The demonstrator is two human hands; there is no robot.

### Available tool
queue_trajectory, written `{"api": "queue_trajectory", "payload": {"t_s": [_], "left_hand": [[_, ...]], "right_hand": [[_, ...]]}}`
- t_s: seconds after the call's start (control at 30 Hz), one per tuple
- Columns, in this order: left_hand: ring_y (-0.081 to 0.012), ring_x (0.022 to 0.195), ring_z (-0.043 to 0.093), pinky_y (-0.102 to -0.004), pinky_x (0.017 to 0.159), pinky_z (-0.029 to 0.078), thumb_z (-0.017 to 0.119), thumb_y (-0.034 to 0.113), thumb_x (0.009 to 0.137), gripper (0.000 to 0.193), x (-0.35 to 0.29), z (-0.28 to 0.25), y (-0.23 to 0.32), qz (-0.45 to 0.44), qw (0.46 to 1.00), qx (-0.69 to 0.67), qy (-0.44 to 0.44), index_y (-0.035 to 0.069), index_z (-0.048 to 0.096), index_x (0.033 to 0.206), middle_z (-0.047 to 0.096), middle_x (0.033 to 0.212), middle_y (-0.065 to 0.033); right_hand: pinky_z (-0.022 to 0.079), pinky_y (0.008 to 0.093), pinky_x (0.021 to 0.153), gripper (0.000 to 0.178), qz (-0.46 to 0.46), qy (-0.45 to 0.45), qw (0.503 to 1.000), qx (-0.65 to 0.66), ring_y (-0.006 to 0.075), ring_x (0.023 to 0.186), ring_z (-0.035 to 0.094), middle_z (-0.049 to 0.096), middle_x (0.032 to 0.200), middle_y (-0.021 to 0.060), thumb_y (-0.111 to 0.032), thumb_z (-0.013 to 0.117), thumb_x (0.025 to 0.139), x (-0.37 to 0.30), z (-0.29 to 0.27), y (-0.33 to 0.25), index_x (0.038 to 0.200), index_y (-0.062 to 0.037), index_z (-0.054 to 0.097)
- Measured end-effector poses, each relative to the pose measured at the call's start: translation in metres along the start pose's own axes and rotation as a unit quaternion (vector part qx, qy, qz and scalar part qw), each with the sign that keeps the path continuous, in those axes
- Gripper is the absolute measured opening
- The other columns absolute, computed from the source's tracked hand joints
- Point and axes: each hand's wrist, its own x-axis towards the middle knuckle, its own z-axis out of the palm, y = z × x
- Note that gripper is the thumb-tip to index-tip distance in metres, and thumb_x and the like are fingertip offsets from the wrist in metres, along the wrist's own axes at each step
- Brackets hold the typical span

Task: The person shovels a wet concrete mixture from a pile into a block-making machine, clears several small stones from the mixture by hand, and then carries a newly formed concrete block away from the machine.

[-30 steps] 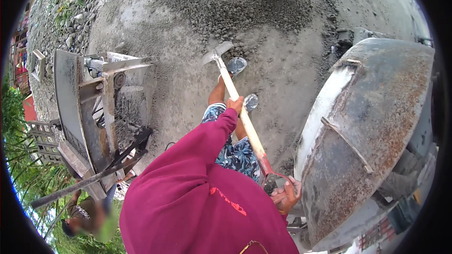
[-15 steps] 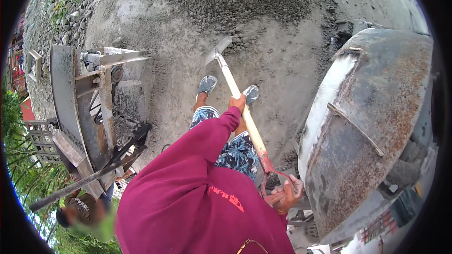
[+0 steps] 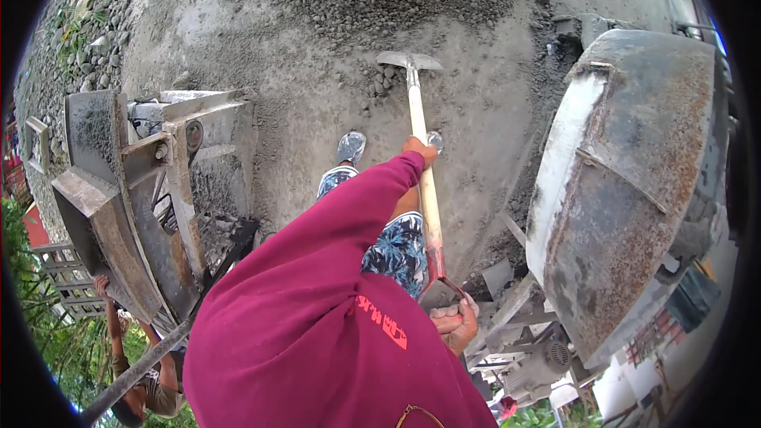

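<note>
A shovel [image 3: 427,194] with a pale wooden shaft, red collar and red handle slants across in front of me. My left hand [image 3: 418,150] is wrapped round the middle of the shaft. My right hand [image 3: 457,325] is closed on the red grip at the near end, close to my body. The shovel's blade [image 3: 410,60] is out beyond my feet, edge-on to view, beside a small cluster of stones [image 3: 382,82]. Whether the blade touches the ground I cannot tell.
A large gravel heap [image 3: 396,0] lies ahead. On my right stands a rusty mixer drum [image 3: 626,190], with a motor [image 3: 547,364] below it. At left is a metal frame [image 3: 186,190] with a tilted metal box [image 3: 111,230]; another person [image 3: 147,384] reaches up near it.
The shovel has swung so its blade lies farther right and away from me, its handle slightly nearer. At left, the metal box has risen and the other person's arms are now raised.
</note>
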Motion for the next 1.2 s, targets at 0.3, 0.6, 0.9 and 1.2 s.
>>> {"api": "queue_trajectory", "payload": {"t_s": [0.3, 0.6, 0.9, 1.2], "left_hand": [[-0.0369, 0.092, 0.063, -0.0402, 0.080, 0.051, 0.062, 0.026, 0.072, 0.048, -0.062, 0.028, -0.136, 0.166, 0.977, -0.015, 0.134, 0.007, 0.058, 0.115, 0.064, 0.097, -0.0243], [-0.0375, 0.097, 0.062, -0.0401, 0.083, 0.050, 0.064, 0.034, 0.070, 0.056, 0.008, -0.057, -0.074, 0.009, 0.999, -0.014, -0.040, -0.010, 0.056, 0.104, 0.061, 0.102, -0.0292], [-0.0380, 0.089, 0.064, -0.0414, 0.080, 0.051, 0.063, 0.031, 0.072, 0.055, -0.108, -0.015, -0.111, -0.011, 0.996, -0.051, -0.073, -0.013, 0.054, 0.104, 0.062, 0.093, -0.0302], [-0.0360, 0.096, 0.062, -0.0394, 0.082, 0.050, 0.065, 0.029, 0.072, 0.054, -0.028, -0.010, -0.040, 0.064, 0.995, 0.056, -0.051, -0.012, 0.053, 0.105, 0.062, 0.100, -0.0283]], "right_hand": [[0.046, 0.0344, 0.044, 0.021, -0.071, 0.033, 0.997, -0.029, 0.0172, 0.044, 0.046, 0.045, 0.057, 0.0031, -0.018, 0.050, 0.084, -0.072, -0.098, 0.040, 0.101, -0.0068, 0.049], [0.047, 0.0326, 0.047, 0.023, -0.072, 0.003, 0.995, -0.065, 0.0187, 0.045, 0.050, 0.047, 0.056, 0.0059, -0.018, 0.053, 0.084, -0.051, 0.013, 0.089, 0.101, -0.0029, 0.050], [0.043, 0.0286, 0.038, 0.028, -0.141, 0.073, 0.983, -0.088, 0.0159, 0.039, 0.044, 0.043, 0.053, 0.0032, -0.021, 0.052, 0.085, -0.097, -0.092, 0.069, 0.103, -0.0003, 0.049], [0.049, 0.0365, 0.053, 0.024, -0.053, 0.061, 0.997, -0.004, 0.0168, 0.055, 0.052, 0.047, 0.065, 0.0032, -0.021, 0.052, 0.086, -0.068, -0.016, 0.097, 0.103, -0.0041, 0.049]]}}
